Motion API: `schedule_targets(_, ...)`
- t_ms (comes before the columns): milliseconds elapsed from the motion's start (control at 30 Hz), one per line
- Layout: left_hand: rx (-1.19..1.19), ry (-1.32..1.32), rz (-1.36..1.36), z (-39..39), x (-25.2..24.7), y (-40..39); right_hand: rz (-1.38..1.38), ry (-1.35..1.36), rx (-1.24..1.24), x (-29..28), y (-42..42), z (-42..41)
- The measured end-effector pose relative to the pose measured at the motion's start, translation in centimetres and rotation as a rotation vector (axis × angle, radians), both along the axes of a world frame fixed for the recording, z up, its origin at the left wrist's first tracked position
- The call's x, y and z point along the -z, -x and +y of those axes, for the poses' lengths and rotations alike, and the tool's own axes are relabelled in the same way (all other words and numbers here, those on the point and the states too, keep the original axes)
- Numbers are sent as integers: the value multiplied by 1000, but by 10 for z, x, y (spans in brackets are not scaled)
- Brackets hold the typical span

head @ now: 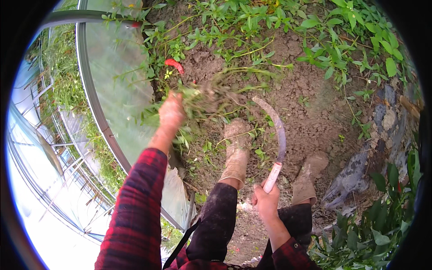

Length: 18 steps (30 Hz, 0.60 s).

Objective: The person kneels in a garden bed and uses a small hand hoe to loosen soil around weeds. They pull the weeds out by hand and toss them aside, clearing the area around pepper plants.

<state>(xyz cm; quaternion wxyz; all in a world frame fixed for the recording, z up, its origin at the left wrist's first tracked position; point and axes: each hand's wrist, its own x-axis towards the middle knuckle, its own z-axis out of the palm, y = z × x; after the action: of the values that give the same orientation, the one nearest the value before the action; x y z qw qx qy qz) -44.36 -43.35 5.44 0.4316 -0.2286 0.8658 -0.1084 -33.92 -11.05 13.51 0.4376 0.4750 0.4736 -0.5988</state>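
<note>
My left hand (171,109) is closed around a bunch of green weeds (202,99), blurred by motion, with stems and roots trailing to the right. My right hand (268,199) grips the pale handle of a sickle (280,131), whose curved, soil-smeared blade points up and away over the bare soil (300,104). The blade stands apart from the weeds in my left hand. Just beyond my left hand lies a red chilli pepper (174,65) among low plants.
Muddy boots (236,152) stand on the soil below my hands. Plastic sheeting (118,74) on a curved metal frame (91,87) borders the left. Leafy weeds (249,17) spread across the far ground. Torn plastic film (351,168) and pepper-like plants (364,222) lie at right.
</note>
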Motion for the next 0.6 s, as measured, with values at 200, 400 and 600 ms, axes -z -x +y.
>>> schedule_targets(200,-29,213,87,-103,28,21,2,3,-51,2,0,-6)
schedule_targets(400,312,35,147,-127,60,47,-10,-12,-132,3,3,-16)
schedule_targets(600,136,-49,312,-142,78,38,0,-10,-217,2,19,-33)
